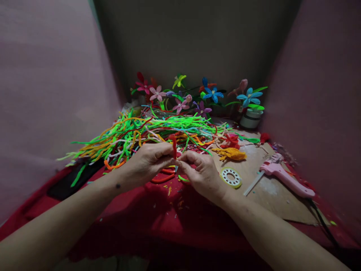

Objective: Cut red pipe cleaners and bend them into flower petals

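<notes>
Both hands meet over the front of the red cloth. A red pipe cleaner [174, 146] stands up between them, its upper end bent over. My left hand [150, 160] is closed on it with thumb and forefinger. From the other side my right hand [200, 171] pinches at its lower end, fingertips nearly touching the left ones. How the lower end is shaped is hidden by the fingers. Just behind the hands lies a big heap of pipe cleaners [180, 123], mostly green, with orange, white and red ones among them.
Pipe-cleaner flowers [214, 94] stand along the back, with a white jar [251, 118] at the right. On a cardboard sheet [265, 203] lie a pink glue gun [287, 178], a tape roll [231, 177] and an orange bundle [230, 154]. Scraps dot the red cloth [135, 214].
</notes>
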Demonstrator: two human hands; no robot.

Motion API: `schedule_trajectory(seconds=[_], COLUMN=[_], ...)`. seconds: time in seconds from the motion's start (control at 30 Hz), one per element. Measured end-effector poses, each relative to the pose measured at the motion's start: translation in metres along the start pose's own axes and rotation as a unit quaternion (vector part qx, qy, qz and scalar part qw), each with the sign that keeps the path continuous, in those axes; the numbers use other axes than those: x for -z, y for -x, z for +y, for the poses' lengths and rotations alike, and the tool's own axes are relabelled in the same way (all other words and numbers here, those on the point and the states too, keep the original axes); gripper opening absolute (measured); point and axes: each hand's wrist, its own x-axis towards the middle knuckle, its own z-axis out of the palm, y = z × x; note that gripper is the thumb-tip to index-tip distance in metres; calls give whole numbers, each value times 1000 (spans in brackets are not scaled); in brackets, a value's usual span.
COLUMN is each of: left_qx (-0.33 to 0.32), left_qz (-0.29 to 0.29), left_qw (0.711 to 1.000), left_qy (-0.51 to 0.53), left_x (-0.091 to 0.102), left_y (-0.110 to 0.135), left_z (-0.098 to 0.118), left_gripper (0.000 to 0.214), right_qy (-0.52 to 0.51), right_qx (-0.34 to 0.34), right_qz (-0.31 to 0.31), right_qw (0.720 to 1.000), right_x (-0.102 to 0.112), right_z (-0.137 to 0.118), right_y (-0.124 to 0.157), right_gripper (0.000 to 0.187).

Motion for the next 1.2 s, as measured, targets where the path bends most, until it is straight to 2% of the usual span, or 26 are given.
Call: schedule_trajectory(seconds=[0.07, 0.13, 0.2, 0.23, 0.3, 0.4, 0.43, 0.5, 0.57, 0.77, 0.93, 1.03, 1.2], left_qx=[123, 225, 262, 259, 225, 160, 141, 112, 98, 124, 121, 136, 143], left_qz=[-63, -117, -143, -140, -108, -45, -26, 14, 37, -21, 55, 100, 95], left_qw=[980, 916, 856, 845, 858, 920, 940, 969, 981, 977, 977, 970, 968], left_qy=[144, 312, 421, 446, 449, 356, 310, 220, 161, 173, 165, 174, 182], left_x=[-2, -7, -13, -16, -20, -21, -21, -19, -17, -12, -16, -20, -22], left_y=[-3, -7, -12, -14, -17, -20, -21, -20, -19, -14, -11, -12, -14], left_z=[-5, -11, -18, -22, -28, -32, -33, -32, -32, -34, -30, -26, -23], left_gripper=[23, 23, 24, 23, 22, 22, 22, 24, 24, 26, 26, 25, 20], right_qy=[104, 186, 235, 244, 221, 69, -1, -120, -184, -241, -256, -232, -226], right_qx=[97, 172, 200, 194, 143, -23, -90, -205, -269, -293, -327, -329, -302], right_qz=[32, 58, 68, 67, 62, 41, 27, -3, -20, -20, -54, -51, -18], right_qw=[989, 966, 949, 948, 963, 997, 996, 971, 945, 925, 908, 914, 926], right_x=[-2, -4, -5, -6, -7, -8, -8, -8, -8, -11, -14, -17, -16], right_z=[-1, 0, 2, 4, 9, 13, 14, 14, 15, 15, 13, 13, 16], right_y=[3, 6, 6, 6, 3, -3, -5, -8, -10, -10, -11, -10, -6], right_gripper=[15, 18, 19, 20, 20, 17, 16, 18, 19, 16, 21, 25, 30])
